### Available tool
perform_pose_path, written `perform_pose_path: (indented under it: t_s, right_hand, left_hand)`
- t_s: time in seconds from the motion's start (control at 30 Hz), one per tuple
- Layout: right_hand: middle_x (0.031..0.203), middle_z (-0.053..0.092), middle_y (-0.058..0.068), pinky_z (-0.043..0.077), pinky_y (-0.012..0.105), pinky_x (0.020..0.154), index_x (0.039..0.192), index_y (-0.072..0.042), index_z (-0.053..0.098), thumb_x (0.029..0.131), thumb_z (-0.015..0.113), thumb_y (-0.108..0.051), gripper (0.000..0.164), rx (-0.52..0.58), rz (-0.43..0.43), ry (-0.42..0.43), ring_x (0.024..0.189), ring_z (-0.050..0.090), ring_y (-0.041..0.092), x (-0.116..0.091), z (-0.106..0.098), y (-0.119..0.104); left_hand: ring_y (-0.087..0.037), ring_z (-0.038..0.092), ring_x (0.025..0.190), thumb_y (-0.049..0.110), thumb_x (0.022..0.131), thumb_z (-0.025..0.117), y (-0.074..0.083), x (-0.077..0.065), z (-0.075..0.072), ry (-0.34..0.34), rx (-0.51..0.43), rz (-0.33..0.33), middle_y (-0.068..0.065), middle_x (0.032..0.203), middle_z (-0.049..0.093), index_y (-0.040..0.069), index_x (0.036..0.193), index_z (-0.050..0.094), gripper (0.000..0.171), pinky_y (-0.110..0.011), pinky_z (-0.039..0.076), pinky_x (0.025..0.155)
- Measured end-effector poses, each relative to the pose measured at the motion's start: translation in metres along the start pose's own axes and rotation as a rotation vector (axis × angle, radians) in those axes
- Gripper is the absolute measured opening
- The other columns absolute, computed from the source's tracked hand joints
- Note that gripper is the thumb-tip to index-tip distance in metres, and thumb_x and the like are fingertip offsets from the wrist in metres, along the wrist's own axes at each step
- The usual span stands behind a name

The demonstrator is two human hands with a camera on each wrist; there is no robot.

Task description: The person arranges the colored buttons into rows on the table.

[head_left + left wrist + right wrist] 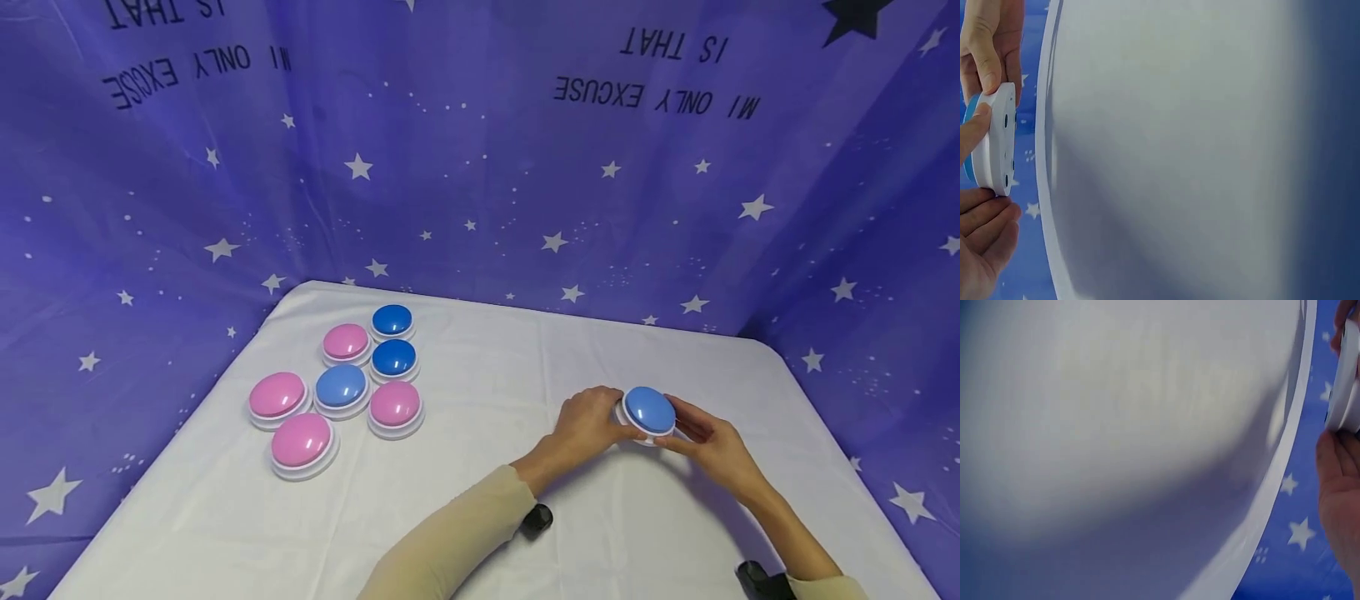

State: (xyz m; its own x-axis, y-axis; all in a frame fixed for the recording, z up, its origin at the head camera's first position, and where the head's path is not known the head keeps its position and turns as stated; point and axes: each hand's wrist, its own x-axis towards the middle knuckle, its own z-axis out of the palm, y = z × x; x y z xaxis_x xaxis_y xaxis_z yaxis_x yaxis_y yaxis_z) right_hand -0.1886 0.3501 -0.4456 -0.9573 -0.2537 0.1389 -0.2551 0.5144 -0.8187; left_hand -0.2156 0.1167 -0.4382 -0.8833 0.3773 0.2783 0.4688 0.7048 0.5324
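Observation:
Between my two hands is a push button with a light blue dome (649,409) on a white base. My left hand (588,423) grips its left side, thumb at the near edge and fingers around the far edge. My right hand (717,452) holds the opposite side between thumb and fingers. In the left wrist view the white base (999,147) stands above the tabletop, its underside showing small dark holes. Only part of the button's base (1345,384) enters the right wrist view, at the right edge.
On the table's left side stands a cluster of similar buttons: several pink ones (301,440), two dark blue (393,357) and one light blue (341,386). A white cloth (495,375) covers the table. Purple star-printed curtains (465,183) hang behind and at both sides.

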Motion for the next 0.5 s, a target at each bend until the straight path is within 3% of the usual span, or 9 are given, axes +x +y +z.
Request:
perform_pose_path:
  t_s: [0.1, 0.33, 0.5]
  right_hand:
    - [0.144, 0.046, 0.027, 0.044, 0.014, 0.092, 0.148, 0.000, 0.041, 0.088, 0.077, -0.018, 0.073, -0.006, 0.008, -0.015, 0.118, 0.048, -0.009, -0.004, -0.011, 0.007]
    - [0.144, 0.045, 0.028, 0.046, 0.013, 0.088, 0.147, 0.003, 0.041, 0.087, 0.078, -0.020, 0.075, -0.011, 0.062, -0.025, 0.114, 0.050, -0.009, -0.007, -0.019, 0.019]
    - [0.142, 0.047, 0.027, 0.047, 0.013, 0.087, 0.145, 0.006, 0.043, 0.085, 0.080, -0.022, 0.075, -0.065, 0.077, -0.022, 0.122, 0.053, 0.018, -0.005, -0.019, 0.022]
  left_hand:
    - [-0.002, 0.062, 0.084, 0.053, 0.073, 0.084, 0.008, 0.006, 0.010, -0.004, 0.014, -0.002, 0.014, 0.095, 0.069, 0.023, 0.103, 0.073, 0.045, -0.020, 0.044, 0.063]
    - [0.000, 0.060, 0.077, 0.053, 0.072, 0.085, 0.012, 0.014, 0.029, -0.030, 0.026, -0.002, 0.014, 0.089, 0.067, 0.021, 0.097, 0.072, 0.042, -0.020, 0.041, 0.058]
    - [-0.001, 0.059, 0.075, 0.052, 0.071, 0.086, 0.012, 0.017, 0.033, -0.047, 0.042, -0.014, 0.013, 0.086, 0.067, 0.020, 0.093, 0.071, 0.041, -0.020, 0.040, 0.056]
